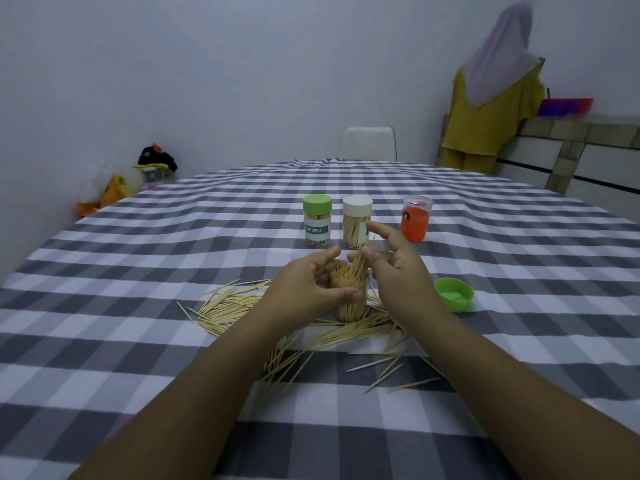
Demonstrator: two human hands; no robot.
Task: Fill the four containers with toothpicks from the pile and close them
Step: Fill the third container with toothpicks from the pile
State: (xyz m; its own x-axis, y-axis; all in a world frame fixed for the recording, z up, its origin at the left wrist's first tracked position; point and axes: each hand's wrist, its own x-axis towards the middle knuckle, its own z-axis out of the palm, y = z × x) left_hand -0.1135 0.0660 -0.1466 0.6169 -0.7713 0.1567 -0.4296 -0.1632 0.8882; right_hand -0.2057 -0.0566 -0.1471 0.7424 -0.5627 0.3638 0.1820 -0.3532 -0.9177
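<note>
An open clear container (pixel 349 306) packed with toothpicks stands upright in the middle of the loose toothpick pile (pixel 235 306). My left hand (pixel 304 289) grips its side. My right hand (pixel 391 268) pinches a small bunch of toothpicks (pixel 360 268) whose lower ends sit in the container's mouth. Behind stand a green-lidded container (pixel 317 220) and a white-lidded container (pixel 356 220), both closed and full, and an orange container (pixel 416 218) with a clear lid. A loose green lid (pixel 453 294) lies upside down to the right.
A grey and white checked cloth (pixel 173 358) covers the table. A white chair (pixel 367 143) stands at the far end. A person in a yellow garment (pixel 491 112) stands at the back right by a counter. Bags (pixel 152 164) lie on the floor at left.
</note>
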